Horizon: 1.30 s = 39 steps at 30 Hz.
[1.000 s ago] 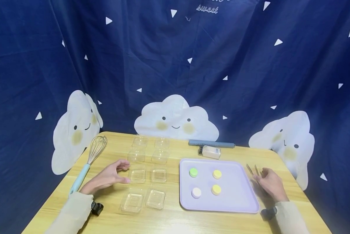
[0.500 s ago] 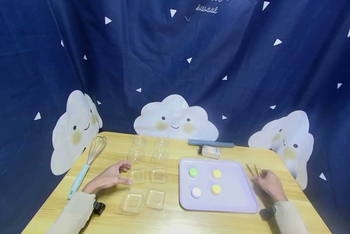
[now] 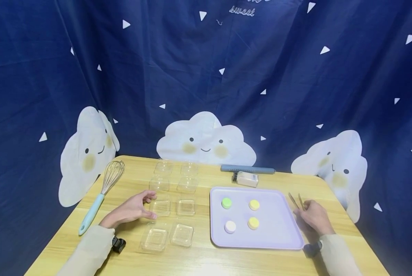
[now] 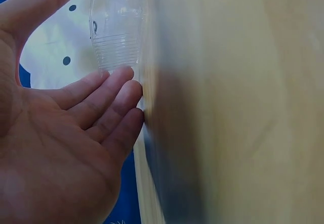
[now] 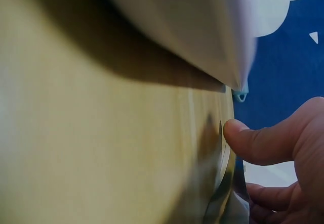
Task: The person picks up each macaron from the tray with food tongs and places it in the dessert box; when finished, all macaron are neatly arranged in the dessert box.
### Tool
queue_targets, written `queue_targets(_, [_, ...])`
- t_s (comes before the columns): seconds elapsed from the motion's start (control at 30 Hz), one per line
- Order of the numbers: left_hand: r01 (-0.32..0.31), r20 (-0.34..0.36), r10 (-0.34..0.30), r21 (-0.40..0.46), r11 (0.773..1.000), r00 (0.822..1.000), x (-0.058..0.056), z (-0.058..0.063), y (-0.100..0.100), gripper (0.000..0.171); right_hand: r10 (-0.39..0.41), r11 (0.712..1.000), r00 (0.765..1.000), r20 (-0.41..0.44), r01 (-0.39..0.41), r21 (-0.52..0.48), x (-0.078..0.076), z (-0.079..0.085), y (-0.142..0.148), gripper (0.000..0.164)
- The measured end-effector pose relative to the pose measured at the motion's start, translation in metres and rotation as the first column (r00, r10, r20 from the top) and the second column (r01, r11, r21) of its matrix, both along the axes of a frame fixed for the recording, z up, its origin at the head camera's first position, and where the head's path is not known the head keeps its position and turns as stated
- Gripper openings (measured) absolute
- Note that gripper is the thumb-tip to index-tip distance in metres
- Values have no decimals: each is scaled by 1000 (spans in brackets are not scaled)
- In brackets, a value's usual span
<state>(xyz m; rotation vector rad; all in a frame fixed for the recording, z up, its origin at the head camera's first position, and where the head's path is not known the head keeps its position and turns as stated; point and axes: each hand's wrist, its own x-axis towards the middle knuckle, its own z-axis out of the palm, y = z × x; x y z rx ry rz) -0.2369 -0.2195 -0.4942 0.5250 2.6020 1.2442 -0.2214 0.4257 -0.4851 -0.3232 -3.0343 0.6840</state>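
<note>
My left hand [image 3: 133, 209] is at the left side of a clear plastic box [image 3: 161, 207], thumb and fingers spread at its edge. In the left wrist view the fingers [image 4: 114, 100] are slightly bent, fingertips right at the ribbed wall of a clear box [image 4: 116, 27]. On the right, my right hand [image 3: 316, 216] pinches metal tongs [image 3: 300, 201] beside the lilac tray [image 3: 278, 237], their two arms apart and pointing away from me. On the tray sit a green round piece [image 3: 226, 203], a pale pink one [image 3: 230, 226] and two yellow ones [image 3: 253, 223], like small macarons.
Several more clear boxes [image 3: 182, 234] stand in two columns left of the tray. A whisk [image 3: 97, 205] with a light blue handle lies at the far left. Behind the tray are a small bottle [image 3: 247, 179] with a black cap and a blue-grey bar [image 3: 247, 169].
My left hand has edged right, its fingertips now overlapping the box's left edge. My right hand stays by the tray with the tongs, shifted very slightly. The tray and round pieces stay put.
</note>
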Motion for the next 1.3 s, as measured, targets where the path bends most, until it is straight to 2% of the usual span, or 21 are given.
queue_targets(0.37, [-1, 8, 1, 12, 1000, 1000, -1, -1, 5, 97, -8, 1000, 1000, 22, 8, -3, 0, -1, 1, 63])
queue_targets(0.7, [-19, 43, 18, 29, 999, 999, -1, 2, 4, 92, -10, 1000, 1000, 18, 10, 5, 1, 0, 0, 56])
queue_targets(0.97, [-21, 28, 21, 18, 1000, 999, -2, 2, 5, 86, -60, 996, 998, 21, 61, -60, 4, -3, 4, 52])
queue_targets(1.1, [-21, 21, 21, 16, 1000, 1000, -2, 1, 5, 85, -77, 992, 997, -9, 76, -105, 4, -2, 3, 52])
queue_targets(1.3, [-16, 15, 16, 20, 1000, 1000, -2, 0, 4, 85, -106, 990, 987, -118, 94, -104, 3, 6, -3, 47])
